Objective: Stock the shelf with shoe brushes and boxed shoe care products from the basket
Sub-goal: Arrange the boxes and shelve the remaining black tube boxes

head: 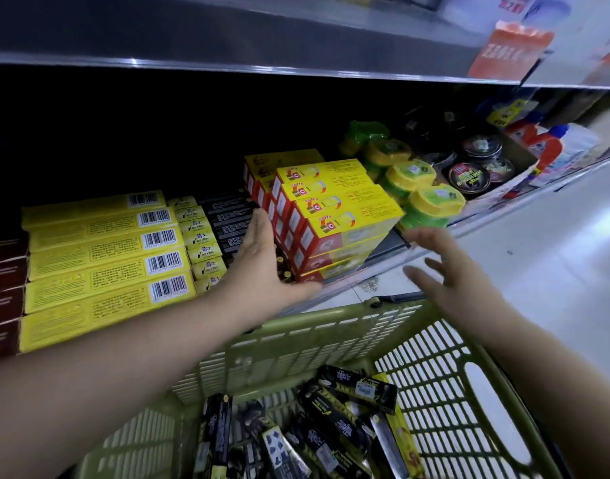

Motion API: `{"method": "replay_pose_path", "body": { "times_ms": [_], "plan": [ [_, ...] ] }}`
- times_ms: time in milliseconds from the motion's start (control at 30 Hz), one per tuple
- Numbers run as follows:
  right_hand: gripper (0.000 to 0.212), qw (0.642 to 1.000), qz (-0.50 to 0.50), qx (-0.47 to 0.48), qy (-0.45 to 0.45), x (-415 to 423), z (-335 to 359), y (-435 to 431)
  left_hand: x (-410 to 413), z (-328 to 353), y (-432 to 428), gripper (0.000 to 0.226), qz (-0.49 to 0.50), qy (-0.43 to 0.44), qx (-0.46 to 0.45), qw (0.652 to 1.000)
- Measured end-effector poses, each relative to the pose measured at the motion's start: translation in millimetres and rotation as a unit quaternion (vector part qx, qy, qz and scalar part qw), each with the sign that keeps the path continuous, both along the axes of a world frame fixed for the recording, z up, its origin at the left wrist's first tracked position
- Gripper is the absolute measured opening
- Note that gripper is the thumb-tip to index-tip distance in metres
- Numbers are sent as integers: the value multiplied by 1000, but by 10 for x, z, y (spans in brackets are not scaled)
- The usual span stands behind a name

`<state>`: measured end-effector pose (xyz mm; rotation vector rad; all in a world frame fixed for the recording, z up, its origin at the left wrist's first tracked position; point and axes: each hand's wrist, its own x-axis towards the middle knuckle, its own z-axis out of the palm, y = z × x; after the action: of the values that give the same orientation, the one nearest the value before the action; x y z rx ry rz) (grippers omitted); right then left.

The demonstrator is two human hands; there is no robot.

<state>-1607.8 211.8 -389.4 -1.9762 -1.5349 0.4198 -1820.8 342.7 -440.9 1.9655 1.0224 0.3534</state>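
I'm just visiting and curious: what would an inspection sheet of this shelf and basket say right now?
Surface: shelf, mostly filled with rows of boxes; a bare strip shows right of the stack.
Job's things: red-and-yellow boxes stacked mid-shelf; long yellow boxes to their left; black-and-yellow boxes lying loose in the green basket.
Clutter: green-lidded tubs, round tins and bottles further right.
Hands: left hand open, fingers straight against the stack's left side; right hand open, blurred, holding nothing.
Cables: nothing seen.
Surroundings: pale floor; upper shelf with an orange tag.
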Motion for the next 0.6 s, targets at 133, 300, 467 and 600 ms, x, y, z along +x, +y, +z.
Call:
{"method": "replay_pose_path", "body": {
  "times_ms": [133, 300, 467, 600],
  "plan": [
    [52, 998, 18, -36, -41, -308, -260, -706, -384, 98, -536, 106, -67, -48, 0, 997],
    [23, 976, -14, -214, -40, -469, -705, -1124, -551, 120, -976, 89, -168, -38, -53, 984],
    [51, 868, 13, -485, -107, -431, -1029, -1368, -593, -97, -1162, 81, -226, 17, -79, 971],
    [61, 773, 29, -617, -145, -391, -1129, -1455, -640, -203, -1182, 77, -243, 52, -92, 964]
  ]
}}
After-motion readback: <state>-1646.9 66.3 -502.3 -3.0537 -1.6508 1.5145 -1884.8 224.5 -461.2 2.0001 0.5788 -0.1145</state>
